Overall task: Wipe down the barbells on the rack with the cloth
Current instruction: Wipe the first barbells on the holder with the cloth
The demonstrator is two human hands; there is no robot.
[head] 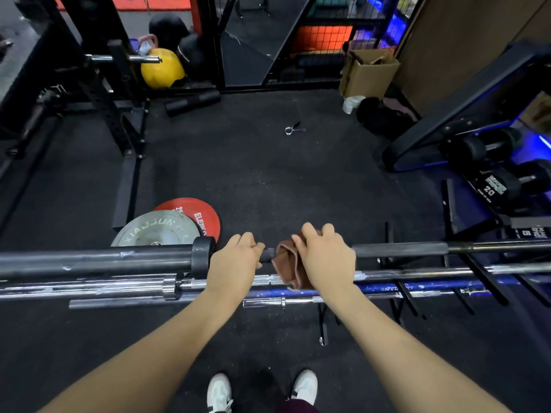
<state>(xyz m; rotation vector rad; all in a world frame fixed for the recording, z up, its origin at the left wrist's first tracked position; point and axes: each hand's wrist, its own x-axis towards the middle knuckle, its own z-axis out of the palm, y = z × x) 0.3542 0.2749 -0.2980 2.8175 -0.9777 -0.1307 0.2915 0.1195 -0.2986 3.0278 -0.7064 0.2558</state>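
Note:
A dark barbell [399, 250] lies across the view at the top of a low rack, its thick sleeve [95, 260] and collar to the left. My left hand [234, 263] grips its shaft just right of the collar. My right hand [325, 257] presses a brown cloth [287, 263] around the same shaft, a short gap from the left hand. Part of the cloth hangs below the bar. Beneath it lie a chrome barbell [507, 268], a blue-shafted barbell [387, 289] and a shorter chrome bar [119, 302].
Grey and red weight plates [190, 216] lie on the black floor beyond the bars at left. A squat rack [119, 93] stands far left, a dumbbell rack [492, 162] at right. A spring collar [293, 129] lies mid-floor; a cardboard box [368, 73] stands behind.

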